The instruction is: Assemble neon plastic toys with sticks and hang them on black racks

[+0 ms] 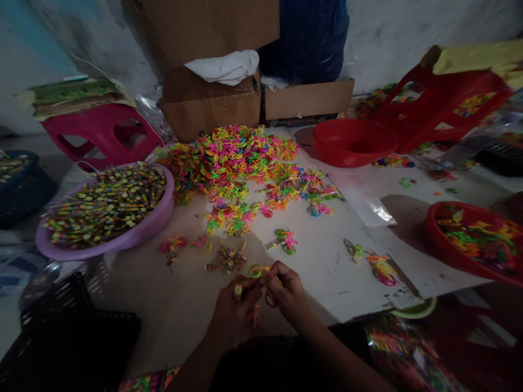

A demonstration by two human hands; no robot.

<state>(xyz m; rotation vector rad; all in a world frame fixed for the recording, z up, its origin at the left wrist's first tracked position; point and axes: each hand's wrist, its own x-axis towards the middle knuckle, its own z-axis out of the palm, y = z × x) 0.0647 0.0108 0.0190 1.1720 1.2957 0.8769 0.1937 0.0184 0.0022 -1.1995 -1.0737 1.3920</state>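
Low in the middle of the head view, my left hand is closed around a thin pale stick with a yellowish end. Close on its right, my right hand pinches small coloured plastic pieces, yellow and green, with a red ring below. A pink and orange piece hangs under my left hand. Just beyond the hands lies a small pile of striped sticks. A pink and green plastic piece rests farther out. The exact grip of the fingertips is too dim to make out.
A large heap of coloured plastic pieces covers the far middle. At left stands a purple basin of striped sticks, with a black crate nearer. Right are a red basin and another red basin holding pieces.
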